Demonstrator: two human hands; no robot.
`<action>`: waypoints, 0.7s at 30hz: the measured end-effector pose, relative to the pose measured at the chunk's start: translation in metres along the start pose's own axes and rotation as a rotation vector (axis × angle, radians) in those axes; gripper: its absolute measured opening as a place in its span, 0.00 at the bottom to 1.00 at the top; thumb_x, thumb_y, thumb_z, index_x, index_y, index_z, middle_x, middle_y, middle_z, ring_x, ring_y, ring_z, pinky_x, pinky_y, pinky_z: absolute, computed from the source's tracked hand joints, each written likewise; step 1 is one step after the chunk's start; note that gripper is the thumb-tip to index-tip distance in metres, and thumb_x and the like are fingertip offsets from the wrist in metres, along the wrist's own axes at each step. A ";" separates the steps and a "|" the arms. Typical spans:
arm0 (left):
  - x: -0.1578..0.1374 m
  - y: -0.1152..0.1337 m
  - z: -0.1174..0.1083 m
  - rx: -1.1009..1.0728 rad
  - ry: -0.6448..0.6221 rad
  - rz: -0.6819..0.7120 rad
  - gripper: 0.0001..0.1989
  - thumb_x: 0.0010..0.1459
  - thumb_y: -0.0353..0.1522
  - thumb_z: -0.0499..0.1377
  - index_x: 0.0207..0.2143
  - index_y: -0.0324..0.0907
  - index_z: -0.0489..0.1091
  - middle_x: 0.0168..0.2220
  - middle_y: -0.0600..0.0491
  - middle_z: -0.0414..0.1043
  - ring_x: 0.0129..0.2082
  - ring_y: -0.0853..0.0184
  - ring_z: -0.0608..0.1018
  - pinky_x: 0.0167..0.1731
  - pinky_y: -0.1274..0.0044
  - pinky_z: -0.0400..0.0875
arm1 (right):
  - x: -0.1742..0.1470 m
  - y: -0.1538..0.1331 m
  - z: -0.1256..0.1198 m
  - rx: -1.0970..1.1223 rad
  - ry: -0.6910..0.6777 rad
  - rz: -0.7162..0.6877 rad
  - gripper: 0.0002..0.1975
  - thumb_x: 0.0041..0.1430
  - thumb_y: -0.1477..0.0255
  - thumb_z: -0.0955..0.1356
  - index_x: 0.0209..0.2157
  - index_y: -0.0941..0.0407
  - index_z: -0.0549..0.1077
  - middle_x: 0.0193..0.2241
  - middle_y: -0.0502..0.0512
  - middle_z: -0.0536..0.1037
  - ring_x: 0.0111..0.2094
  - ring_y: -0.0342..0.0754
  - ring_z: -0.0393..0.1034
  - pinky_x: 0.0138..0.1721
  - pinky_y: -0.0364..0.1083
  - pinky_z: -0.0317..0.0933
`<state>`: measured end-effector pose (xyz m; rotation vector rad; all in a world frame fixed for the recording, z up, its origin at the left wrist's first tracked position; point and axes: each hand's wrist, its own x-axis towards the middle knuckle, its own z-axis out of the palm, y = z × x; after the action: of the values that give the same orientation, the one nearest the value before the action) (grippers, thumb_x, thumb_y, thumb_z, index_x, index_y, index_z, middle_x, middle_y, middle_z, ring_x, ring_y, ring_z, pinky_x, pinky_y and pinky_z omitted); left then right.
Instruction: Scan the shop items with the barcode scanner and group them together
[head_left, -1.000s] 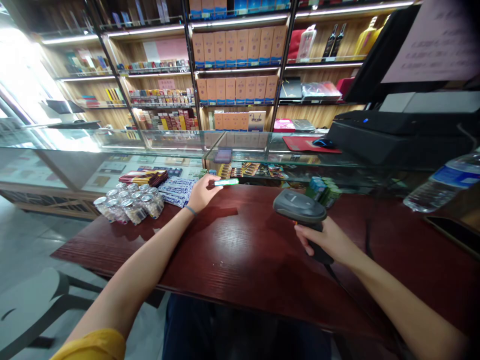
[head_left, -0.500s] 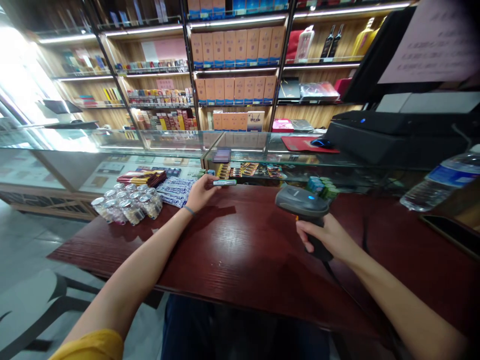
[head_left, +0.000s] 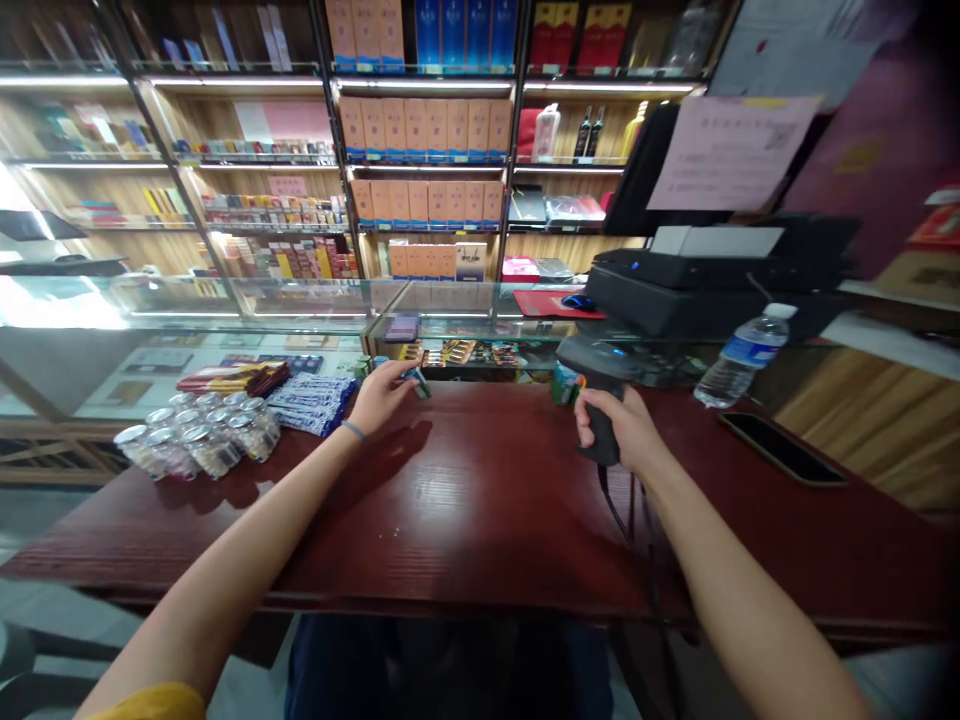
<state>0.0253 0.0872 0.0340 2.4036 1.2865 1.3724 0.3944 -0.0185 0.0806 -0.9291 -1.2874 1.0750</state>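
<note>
Near the far edge of the dark red wooden table, my left hand pinches a small slim green-and-white pack. Its kind is too small to tell. My right hand is wrapped round the handle of a black barcode scanner, with a blue light on top and its head toward the left. The scanner's cable hangs down past the table's near edge. Behind the scanner stand small green-blue cans or tubs, partly hidden. Left of my left hand lie blue-and-white sachets.
Clear jars with silver lids and red-gold packets sit at the left. To the right are a water bottle and a phone. A glass counter runs behind the table, with a black printer-like machine on it.
My view has turned right. The pack in my left hand has tilted from level to slanting downward. My right hand has raised the scanner slightly, farther from me.
</note>
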 end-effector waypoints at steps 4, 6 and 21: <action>0.017 0.013 0.019 -0.013 -0.038 0.037 0.19 0.61 0.37 0.59 0.54 0.45 0.71 0.49 0.48 0.76 0.50 0.60 0.76 0.53 0.66 0.70 | 0.005 -0.006 -0.016 -0.002 0.082 -0.045 0.11 0.55 0.63 0.71 0.36 0.53 0.68 0.17 0.42 0.70 0.12 0.41 0.62 0.14 0.41 0.58; 0.026 0.022 0.032 -0.077 -0.038 0.002 0.21 0.58 0.36 0.61 0.54 0.45 0.68 0.50 0.48 0.75 0.50 0.60 0.77 0.52 0.67 0.72 | 0.007 -0.008 -0.023 0.003 0.115 -0.064 0.12 0.54 0.62 0.71 0.36 0.52 0.68 0.17 0.42 0.70 0.13 0.41 0.62 0.14 0.41 0.59; 0.062 0.107 0.168 -0.288 -0.212 0.033 0.09 0.55 0.30 0.64 0.39 0.43 0.70 0.39 0.52 0.74 0.37 0.65 0.77 0.41 0.72 0.75 | 0.015 -0.009 -0.049 0.107 0.220 -0.122 0.13 0.54 0.63 0.70 0.38 0.51 0.67 0.17 0.41 0.69 0.12 0.41 0.62 0.13 0.41 0.59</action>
<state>0.2321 0.1134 0.0241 2.3058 0.9325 1.1787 0.4433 -0.0045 0.0895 -0.8519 -1.0802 0.9107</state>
